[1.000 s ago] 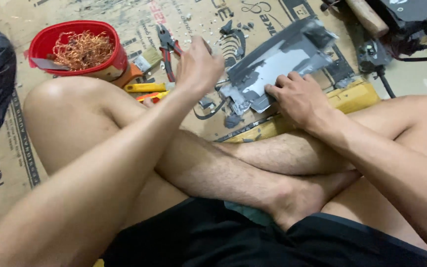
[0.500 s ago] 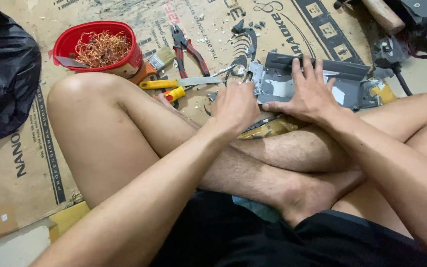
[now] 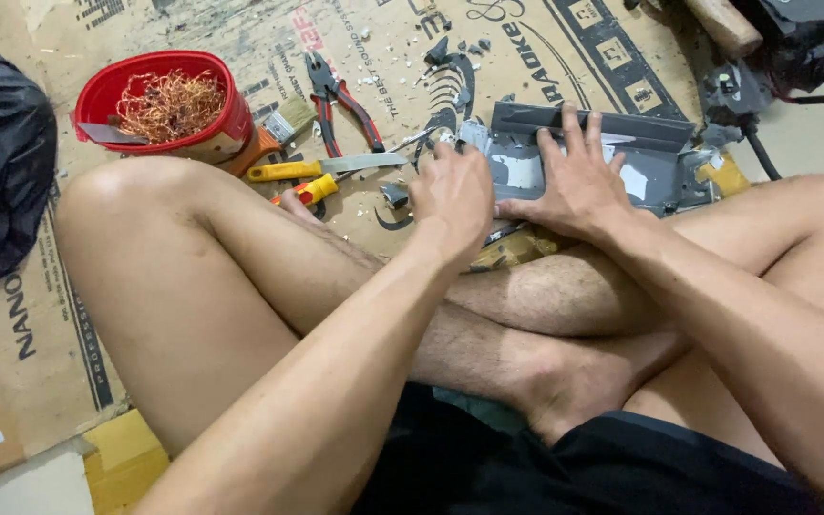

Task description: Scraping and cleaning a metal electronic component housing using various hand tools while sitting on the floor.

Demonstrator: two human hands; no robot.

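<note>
I count one red bowl (image 3: 159, 105), one pair of pliers (image 3: 336, 100), two yellow-handled tools (image 3: 293, 172), one brush (image 3: 274, 133).

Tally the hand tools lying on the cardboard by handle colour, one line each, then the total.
Red-handled: 1, the pliers
Yellow-handled: 2, the long screwdriver and the short tool below it
Orange-handled: 1, the brush beside the red bowl
Total: 4
</note>
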